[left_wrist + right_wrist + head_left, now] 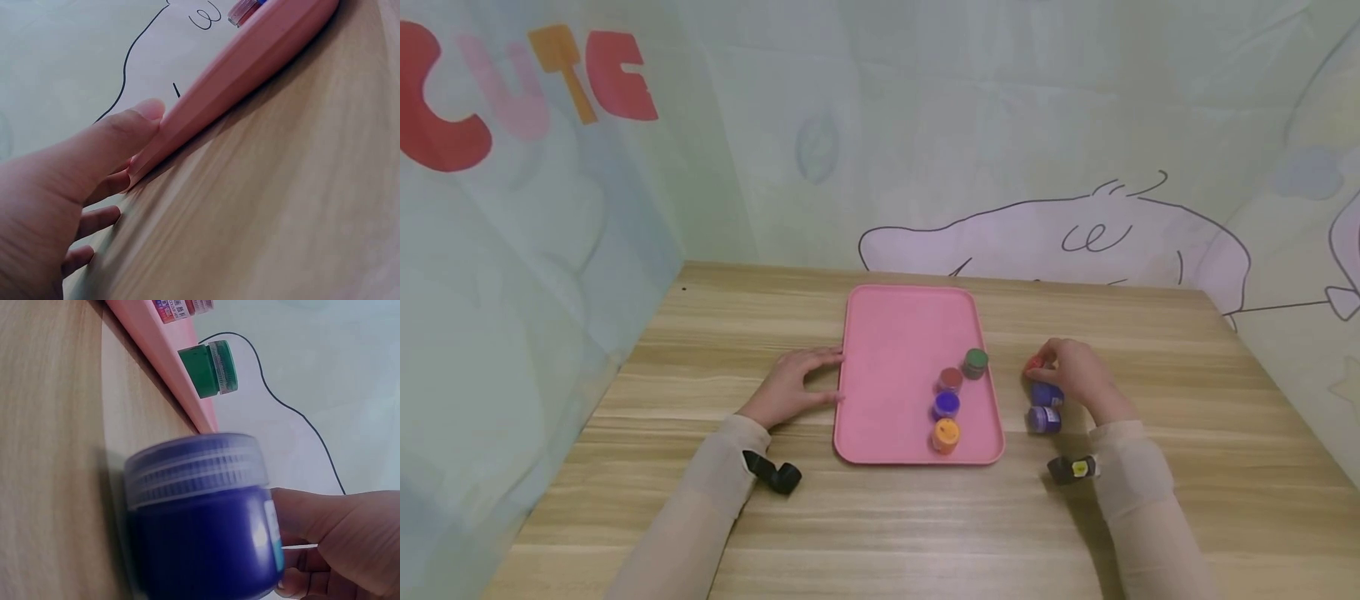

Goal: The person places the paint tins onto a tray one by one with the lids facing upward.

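Note:
My left hand [788, 387] rests at the left rim of a pink tray [887, 367], thumb and fingers spread and touching its edge. On the tray's right side stand small paint jars: a green one [976, 363], a dark red one [950, 381], a blue one [946, 406] and an orange one [946, 435]. Right of the tray, my right hand [1081, 373] pinches a red paint jar [1035, 363] between thumb and fingers. Close below that hand are a blue jar [1047, 394] and a purple jar [1044, 419]. A dark blue jar [203, 519] hides the pinched one in the right wrist view.
The wooden table [880, 533] extends around the tray. A printed cloth [760, 150] with cartoon drawings hangs behind it and along the sides. Each wrist carries a small black camera mount, the left one [773, 473] lying near the tray's lower left corner.

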Demonstrator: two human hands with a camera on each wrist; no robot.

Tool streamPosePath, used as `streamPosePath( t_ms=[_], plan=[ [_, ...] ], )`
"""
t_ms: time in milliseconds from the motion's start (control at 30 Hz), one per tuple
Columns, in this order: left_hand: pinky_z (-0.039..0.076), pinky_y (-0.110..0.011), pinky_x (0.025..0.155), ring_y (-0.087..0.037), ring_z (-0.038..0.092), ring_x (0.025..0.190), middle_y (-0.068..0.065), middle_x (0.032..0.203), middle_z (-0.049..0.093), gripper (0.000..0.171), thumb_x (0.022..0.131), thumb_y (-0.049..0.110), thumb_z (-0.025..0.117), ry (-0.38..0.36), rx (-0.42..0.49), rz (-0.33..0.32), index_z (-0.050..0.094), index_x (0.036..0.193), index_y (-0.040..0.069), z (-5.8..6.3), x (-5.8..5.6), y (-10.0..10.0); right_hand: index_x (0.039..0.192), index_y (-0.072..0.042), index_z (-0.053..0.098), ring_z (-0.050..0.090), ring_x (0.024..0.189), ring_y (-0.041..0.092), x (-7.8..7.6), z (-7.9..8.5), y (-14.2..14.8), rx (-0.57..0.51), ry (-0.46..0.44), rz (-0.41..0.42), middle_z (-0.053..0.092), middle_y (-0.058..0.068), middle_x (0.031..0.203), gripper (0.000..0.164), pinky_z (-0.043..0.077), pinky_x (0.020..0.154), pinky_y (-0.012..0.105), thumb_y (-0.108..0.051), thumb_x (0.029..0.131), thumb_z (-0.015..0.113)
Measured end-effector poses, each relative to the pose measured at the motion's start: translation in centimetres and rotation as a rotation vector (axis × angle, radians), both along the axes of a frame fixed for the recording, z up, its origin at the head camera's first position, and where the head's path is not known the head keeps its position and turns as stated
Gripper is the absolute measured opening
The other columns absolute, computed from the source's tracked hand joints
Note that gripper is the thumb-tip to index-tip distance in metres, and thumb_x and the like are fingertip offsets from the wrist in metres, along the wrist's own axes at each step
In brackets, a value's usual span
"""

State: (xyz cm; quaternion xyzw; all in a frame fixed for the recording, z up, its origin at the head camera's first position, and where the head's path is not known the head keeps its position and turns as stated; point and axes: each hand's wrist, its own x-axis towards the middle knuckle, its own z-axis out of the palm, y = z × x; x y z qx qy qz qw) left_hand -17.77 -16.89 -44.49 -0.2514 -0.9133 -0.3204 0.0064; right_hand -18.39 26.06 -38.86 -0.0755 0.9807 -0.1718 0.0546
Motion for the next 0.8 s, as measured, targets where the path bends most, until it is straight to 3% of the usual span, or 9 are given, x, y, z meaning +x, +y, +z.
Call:
streamPosePath(
  t_ms=[567,800],
  plan=[
    [0.026,-0.055,0.115,-0.033,0.042,0.137,-0.006,0.146,0.05,0.063,0.082,0.039,0.074,0.0,0.001,0.003,0.056,0.136,0.014,0.2,0.1,-0.2,0.104,-0.001,0.063,0.056,0.076,0.021,0.3,1.2,-0.2,-0.067,-0.009,-0.054,0.068,0.017,0.104,0.033,0.045,0.066,0.03,-0.028,0.087,0.069],
    [0.028,-0.055,0.114,-0.033,0.044,0.136,-0.007,0.145,0.051,0.062,0.081,0.038,0.075,0.015,0.004,-0.005,0.057,0.135,0.014,0.1,0.1,0.0,0.107,-0.003,0.063,0.048,0.066,0.018,0.5,1.4,-0.5,-0.135,0.008,-0.048,0.062,0.01,0.084,0.036,0.039,0.053,0.027,-0.031,0.086,0.07]
  ],
)
